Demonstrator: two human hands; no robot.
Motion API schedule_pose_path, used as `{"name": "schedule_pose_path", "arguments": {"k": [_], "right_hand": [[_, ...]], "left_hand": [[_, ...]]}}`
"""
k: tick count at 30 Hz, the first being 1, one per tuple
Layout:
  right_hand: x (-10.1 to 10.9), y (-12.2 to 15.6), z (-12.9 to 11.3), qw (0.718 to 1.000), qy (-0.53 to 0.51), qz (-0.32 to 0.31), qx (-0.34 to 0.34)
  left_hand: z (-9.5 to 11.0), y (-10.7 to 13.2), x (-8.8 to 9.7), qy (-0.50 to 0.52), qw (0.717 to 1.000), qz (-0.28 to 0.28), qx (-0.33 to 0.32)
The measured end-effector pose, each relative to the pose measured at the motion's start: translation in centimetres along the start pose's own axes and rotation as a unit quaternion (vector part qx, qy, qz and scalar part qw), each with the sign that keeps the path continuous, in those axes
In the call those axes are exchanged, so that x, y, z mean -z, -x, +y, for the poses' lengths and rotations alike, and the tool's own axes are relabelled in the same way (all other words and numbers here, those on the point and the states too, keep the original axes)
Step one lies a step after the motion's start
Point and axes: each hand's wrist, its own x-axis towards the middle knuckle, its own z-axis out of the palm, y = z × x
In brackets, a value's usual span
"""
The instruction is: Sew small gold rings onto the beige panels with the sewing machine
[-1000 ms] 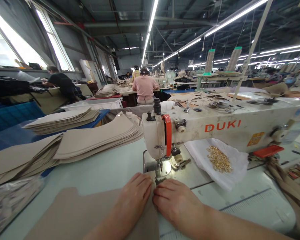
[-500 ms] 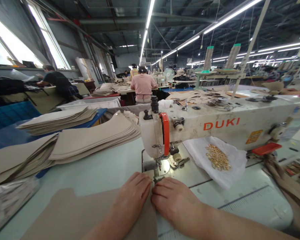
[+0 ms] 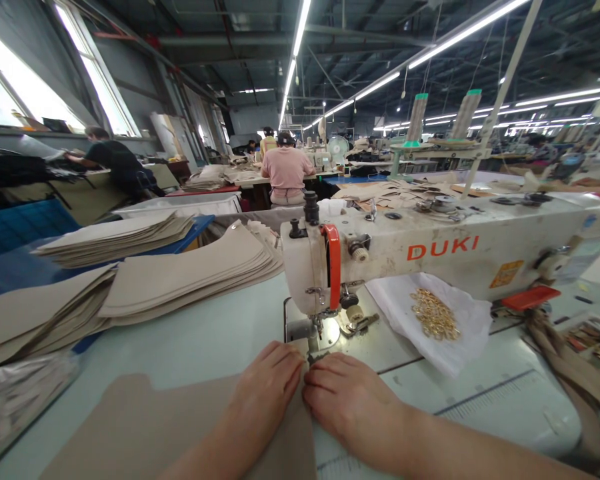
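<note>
A flat beige fabric panel (image 3: 150, 427) lies on the pale table, its narrow far end reaching the needle area of a white sewing machine (image 3: 380, 257). My left hand (image 3: 267, 387) presses on the panel near its right edge, fingers closed together and fingertips by the machine's plate. Close against it, my right hand (image 3: 347, 400) has its fingers curled at the same edge. Both hands seem to pinch the fabric edge, though the fingertips are partly hidden. Just beyond them are the presser foot (image 3: 320, 327) and the shiny round plate.
Stacks of beige panels (image 3: 190, 273) lie at the left. Gold metal rings (image 3: 434, 315) sit on white plastic (image 3: 467, 353) under the machine arm. A plastic bag (image 3: 25, 400) is at the near left. Co-workers (image 3: 286, 167) sit farther back; thread cones (image 3: 417, 119) stand behind the machine.
Almost nothing differs. Both hands and the panel keep their places at the needle area, and the view has shifted very slightly. A co-worker's arm at the far right has moved.
</note>
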Motion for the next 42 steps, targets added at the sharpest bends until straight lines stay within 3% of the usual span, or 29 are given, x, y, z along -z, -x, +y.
{"name": "schedule_pose_path", "arguments": {"k": [15,30,42], "right_hand": [[0.9,-1.0,0.2,0.998,0.063,-0.012,0.01],[0.8,-1.4,0.4,0.998,0.057,-0.033,0.021],[1.8,-0.3,2.6,0.997,0.065,-0.046,-0.004]], "left_hand": [[-0.2,0.5,0.1,0.049,0.997,-0.016,0.052],[0.1,1.3,1.0,0.076,0.996,-0.004,0.05],[0.0,-1.4,-1.1,0.079,0.996,-0.023,0.044]]}}
